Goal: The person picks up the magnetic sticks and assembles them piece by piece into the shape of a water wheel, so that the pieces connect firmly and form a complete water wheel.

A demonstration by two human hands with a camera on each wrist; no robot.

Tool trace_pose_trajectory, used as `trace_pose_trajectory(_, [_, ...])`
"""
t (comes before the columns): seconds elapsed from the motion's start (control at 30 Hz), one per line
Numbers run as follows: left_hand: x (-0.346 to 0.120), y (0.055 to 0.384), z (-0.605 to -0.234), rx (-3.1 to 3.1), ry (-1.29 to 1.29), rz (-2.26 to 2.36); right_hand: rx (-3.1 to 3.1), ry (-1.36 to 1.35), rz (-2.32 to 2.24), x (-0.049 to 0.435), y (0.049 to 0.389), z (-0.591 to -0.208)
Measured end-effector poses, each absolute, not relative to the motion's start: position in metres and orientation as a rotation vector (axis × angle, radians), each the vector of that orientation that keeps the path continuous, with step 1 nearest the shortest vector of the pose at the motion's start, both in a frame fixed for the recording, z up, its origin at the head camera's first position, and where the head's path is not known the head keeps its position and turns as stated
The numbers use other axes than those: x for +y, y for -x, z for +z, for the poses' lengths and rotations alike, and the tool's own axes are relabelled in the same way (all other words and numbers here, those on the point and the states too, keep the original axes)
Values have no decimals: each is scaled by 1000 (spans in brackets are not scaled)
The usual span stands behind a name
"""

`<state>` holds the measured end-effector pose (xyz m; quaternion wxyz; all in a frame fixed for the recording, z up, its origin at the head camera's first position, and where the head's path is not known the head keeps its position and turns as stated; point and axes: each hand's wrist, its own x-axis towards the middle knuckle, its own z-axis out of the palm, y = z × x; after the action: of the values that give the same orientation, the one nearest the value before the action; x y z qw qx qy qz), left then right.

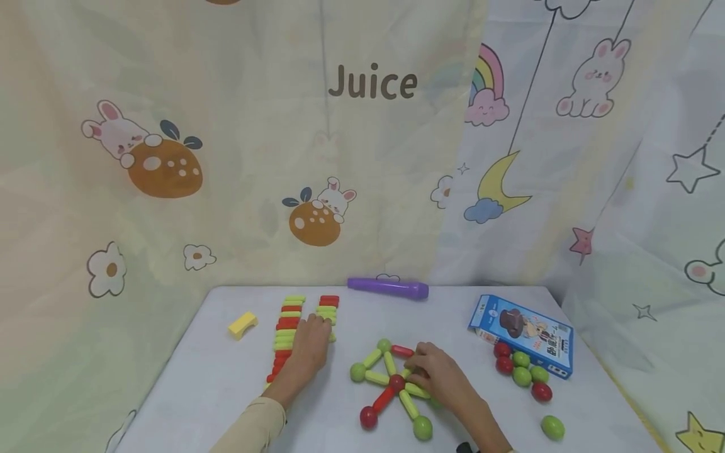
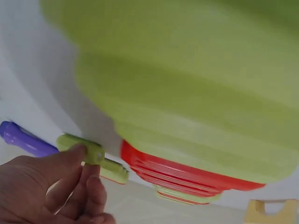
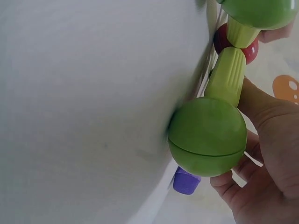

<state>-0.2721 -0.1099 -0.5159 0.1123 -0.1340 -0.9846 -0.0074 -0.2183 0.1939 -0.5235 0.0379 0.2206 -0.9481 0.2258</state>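
Observation:
My left hand (image 1: 311,343) is over the right-hand row of red and green sticks. Thumb and fingers pinch a green stick (image 2: 80,145) near its end in the left wrist view. My right hand (image 1: 438,376) curls round the upper right side of a ball-and-stick model, whose red middle ball (image 1: 397,382) has sticks spreading outward. Just what its fingertips grip is hidden. In the right wrist view, a green ball (image 3: 208,136) on a green stick (image 3: 226,77) stands in front of those fingers. A red stick (image 1: 403,351) runs from the top green ball (image 1: 384,346) toward this hand.
A longer row of sticks (image 1: 286,336) lies left of my left hand, beside a yellow arch block (image 1: 243,325). A purple microphone-shaped stick (image 1: 388,288) lies at the back edge. On the right are a blue box (image 1: 527,330) and several loose balls (image 1: 522,376).

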Motion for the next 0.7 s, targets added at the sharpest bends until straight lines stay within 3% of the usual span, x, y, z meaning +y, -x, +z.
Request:
trace_pose_trajectory(0.13, [-107,261,-513,-2999,363,-199,-2891,-663,669,193,218,-524])
trace_pose_trajectory(0.43, [-91,204,-493,-3094,252,-1242,-2895,-561,546,190,217,-521])
trace_pose_trajectory(0.7, [-79,193,-509,-3024,86,-1586,-2898,-533,545,186,218,-524])
